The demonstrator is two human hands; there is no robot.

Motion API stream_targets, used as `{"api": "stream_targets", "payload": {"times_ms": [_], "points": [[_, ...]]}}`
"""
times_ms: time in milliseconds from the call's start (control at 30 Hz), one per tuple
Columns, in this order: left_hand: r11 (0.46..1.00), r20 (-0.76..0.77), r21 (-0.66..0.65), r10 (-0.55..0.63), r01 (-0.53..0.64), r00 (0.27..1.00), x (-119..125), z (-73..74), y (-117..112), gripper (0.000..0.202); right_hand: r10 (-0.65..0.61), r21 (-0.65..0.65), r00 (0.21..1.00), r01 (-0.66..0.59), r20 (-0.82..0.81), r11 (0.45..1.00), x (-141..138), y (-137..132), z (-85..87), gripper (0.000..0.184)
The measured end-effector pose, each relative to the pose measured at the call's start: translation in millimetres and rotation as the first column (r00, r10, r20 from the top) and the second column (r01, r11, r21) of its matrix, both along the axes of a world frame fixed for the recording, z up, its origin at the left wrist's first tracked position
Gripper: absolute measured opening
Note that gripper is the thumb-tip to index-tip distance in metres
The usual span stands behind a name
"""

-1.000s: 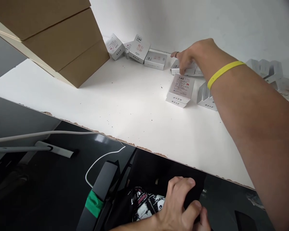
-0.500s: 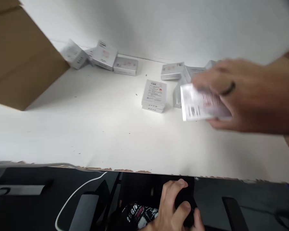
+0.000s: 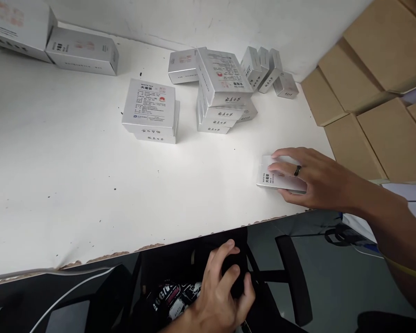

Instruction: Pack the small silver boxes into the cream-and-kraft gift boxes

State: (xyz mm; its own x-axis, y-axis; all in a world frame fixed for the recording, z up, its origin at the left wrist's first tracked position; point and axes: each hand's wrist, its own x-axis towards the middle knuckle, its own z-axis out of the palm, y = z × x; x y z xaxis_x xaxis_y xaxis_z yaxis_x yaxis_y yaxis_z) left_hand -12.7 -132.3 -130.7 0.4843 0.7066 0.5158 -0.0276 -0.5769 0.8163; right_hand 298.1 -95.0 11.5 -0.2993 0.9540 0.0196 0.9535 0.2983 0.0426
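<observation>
I see my right hand lying flat on a small silver-white cardboard box at the white counter edge, right of centre. My left hand grips a black object at lower centre. I judge the placing step underway; release needs care.

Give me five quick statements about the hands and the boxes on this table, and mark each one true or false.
1. The right hand lies on a flat box near the table's front edge. True.
2. The left hand rests on the tabletop. False: it is below the edge, gripping something dark.
3. A ring sits on a right-hand finger. True.
4. The stack behind holds only one box. False: several boxes are piled there.
5. Brown cartons stand at the right. True.
</observation>
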Motion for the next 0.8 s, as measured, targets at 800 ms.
{"api": "stream_targets", "payload": {"times_ms": [800], "points": [[0.983, -0.081, -0.173, -0.076, 0.061, 0.994, 12.1, -16.6, -14.8, 0.044, -0.167, 0.289, 0.904, 0.294, -0.394, 0.911, 24.1, -25.6, -32.2, 0.061]]}}
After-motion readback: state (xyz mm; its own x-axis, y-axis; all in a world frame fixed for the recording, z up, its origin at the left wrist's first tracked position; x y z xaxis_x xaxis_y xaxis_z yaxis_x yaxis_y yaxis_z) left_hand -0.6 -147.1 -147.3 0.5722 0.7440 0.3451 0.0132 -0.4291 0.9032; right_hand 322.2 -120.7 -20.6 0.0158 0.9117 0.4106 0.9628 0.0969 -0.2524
